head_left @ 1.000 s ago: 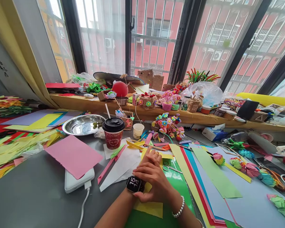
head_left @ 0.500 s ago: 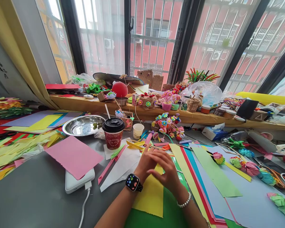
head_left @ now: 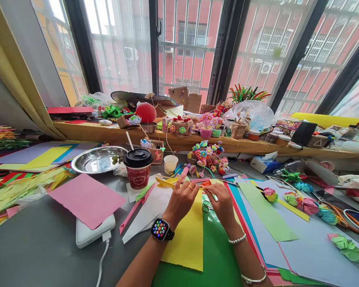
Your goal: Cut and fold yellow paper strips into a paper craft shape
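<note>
My left hand (head_left: 184,199), with a smartwatch at its wrist, has its fingers bent around a thin stick beside a folded yellow paper strip (head_left: 167,182). The fingertips of my right hand (head_left: 219,201) are pinched at the right end of the thin stick (head_left: 204,186). Beneath both hands lies a yellow paper sheet (head_left: 187,239) on a green surface (head_left: 218,247). Small scissors (head_left: 207,206) show between the hands, partly hidden.
A lidded red cup (head_left: 138,173) and a paper cup (head_left: 170,164) stand behind my left hand. Pink paper (head_left: 88,199) rests on a white power bank (head_left: 94,235). Crumpled paper flowers (head_left: 308,205) and paper sheets (head_left: 317,255) lie right.
My hands have moved apart; the right hand has shifted right and its fingers have closed. The scissors between them have come into view. The view has shifted slightly.
</note>
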`<state>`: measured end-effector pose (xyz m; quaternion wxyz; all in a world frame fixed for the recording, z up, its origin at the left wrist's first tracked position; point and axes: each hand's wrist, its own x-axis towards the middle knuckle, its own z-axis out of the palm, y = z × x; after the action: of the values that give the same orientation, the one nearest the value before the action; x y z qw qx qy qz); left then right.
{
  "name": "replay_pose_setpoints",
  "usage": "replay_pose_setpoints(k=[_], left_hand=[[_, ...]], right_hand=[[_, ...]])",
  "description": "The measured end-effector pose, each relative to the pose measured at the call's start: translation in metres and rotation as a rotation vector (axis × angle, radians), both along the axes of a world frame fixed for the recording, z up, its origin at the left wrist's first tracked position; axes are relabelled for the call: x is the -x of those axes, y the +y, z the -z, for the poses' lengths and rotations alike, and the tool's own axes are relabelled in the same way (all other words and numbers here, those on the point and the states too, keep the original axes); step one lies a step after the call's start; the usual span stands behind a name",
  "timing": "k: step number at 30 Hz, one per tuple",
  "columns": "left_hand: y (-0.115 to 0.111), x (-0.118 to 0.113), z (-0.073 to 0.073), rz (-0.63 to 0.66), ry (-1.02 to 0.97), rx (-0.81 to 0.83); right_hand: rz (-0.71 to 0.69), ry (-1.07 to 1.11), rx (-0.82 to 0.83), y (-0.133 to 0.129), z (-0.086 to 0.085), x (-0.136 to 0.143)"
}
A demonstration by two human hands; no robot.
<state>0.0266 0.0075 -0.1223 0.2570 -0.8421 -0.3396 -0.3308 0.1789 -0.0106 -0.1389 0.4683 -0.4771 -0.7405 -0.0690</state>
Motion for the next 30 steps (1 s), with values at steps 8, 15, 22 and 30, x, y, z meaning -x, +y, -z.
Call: replay_pose_setpoints(k=[8, 15, 22, 30], left_hand=[[0.009, 0.017, -0.007, -0.098, -0.076, -0.023], [0.005, 0.013, -0.009, -0.042, -0.086, -0.019], [-0.003, -0.001, -0.003, 0.04, 0.033, 0.043], [0.001, 0.006, -0.006, -0.021, 0.031, -0.001]], right_hand=[[0.182, 0.038, -0.07, 0.006, 0.008, -0.013], [0.077, -0.043, -0.053, 0.003, 0.004, -0.008], [-0.006, -0.089, -0.074, -0.002, 0.0, 0.0], [0.287, 0.022, -0.114, 0.006, 0.007, -0.018]])
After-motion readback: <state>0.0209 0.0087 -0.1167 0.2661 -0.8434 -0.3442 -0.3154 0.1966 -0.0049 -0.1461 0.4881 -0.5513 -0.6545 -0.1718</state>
